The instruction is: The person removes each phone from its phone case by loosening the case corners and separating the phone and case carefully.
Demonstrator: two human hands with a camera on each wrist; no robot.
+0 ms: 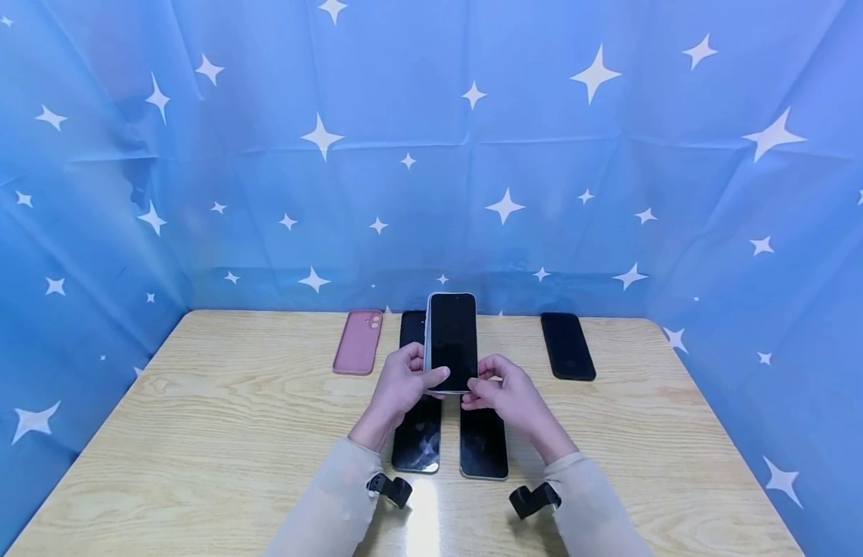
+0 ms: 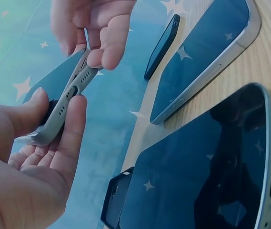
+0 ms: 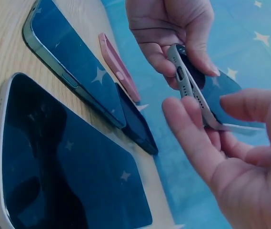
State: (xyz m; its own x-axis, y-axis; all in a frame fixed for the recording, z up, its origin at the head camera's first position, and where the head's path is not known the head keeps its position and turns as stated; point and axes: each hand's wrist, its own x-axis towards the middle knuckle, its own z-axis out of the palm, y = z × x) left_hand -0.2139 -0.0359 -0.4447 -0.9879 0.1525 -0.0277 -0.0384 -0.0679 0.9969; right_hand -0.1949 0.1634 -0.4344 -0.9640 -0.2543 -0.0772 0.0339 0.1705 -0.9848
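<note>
Above the middle of the table, a phone [image 1: 453,333] with a dark screen sits partly in a light grey phone case [image 2: 54,121]. My left hand [image 1: 399,383] grips phone and case at the lower left, thumb over the screen and fingers behind the case. At the lower right corner, my right hand [image 1: 508,394] pinches the phone and case between thumb and fingers. Both wrist views show the phone's bottom edge tilted out of the case at that corner, leaving a gap. The case's port and speaker cutouts face the wrist cameras.
Two phones, a left one [image 1: 417,437] and a right one [image 1: 483,452], lie screen up below the hands. Behind them lie a black phone case [image 1: 412,329] and a pink phone case [image 1: 358,342]. A black phone-shaped slab [image 1: 568,346] lies at the back right, before a blue starry curtain [image 1: 417,193].
</note>
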